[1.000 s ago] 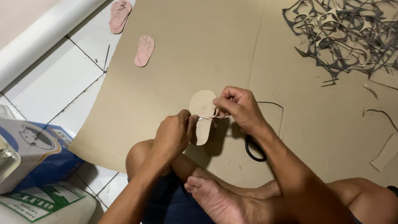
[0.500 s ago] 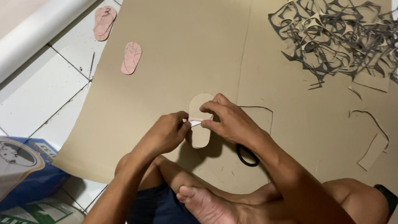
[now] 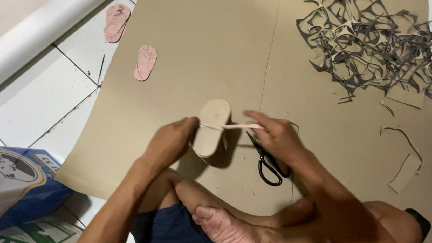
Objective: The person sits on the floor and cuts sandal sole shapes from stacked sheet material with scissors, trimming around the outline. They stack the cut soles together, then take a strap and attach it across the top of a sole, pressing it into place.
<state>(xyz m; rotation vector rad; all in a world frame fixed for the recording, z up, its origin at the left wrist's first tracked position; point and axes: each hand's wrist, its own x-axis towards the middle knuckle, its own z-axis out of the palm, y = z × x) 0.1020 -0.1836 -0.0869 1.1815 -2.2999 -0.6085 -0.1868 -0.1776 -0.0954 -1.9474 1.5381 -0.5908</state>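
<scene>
Seated cross-legged over a brown cardboard sheet [image 3: 209,49]. Left hand [image 3: 168,144] curled around a small beige sole cutout [image 3: 211,128], held just above the sheet; right hand [image 3: 274,134] pinching a thin pale strap [image 3: 237,127] stretched across it. Black scissors [image 3: 267,164] under the right wrist (partly hidden). Cardboard offcuts [image 3: 376,45] heaped far right; two pink soles [image 3: 144,62] upper left.

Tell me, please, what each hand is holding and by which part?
Left hand holds the sole-shaped cutout by its edge; right hand pinches the pink strap's free end.
</scene>
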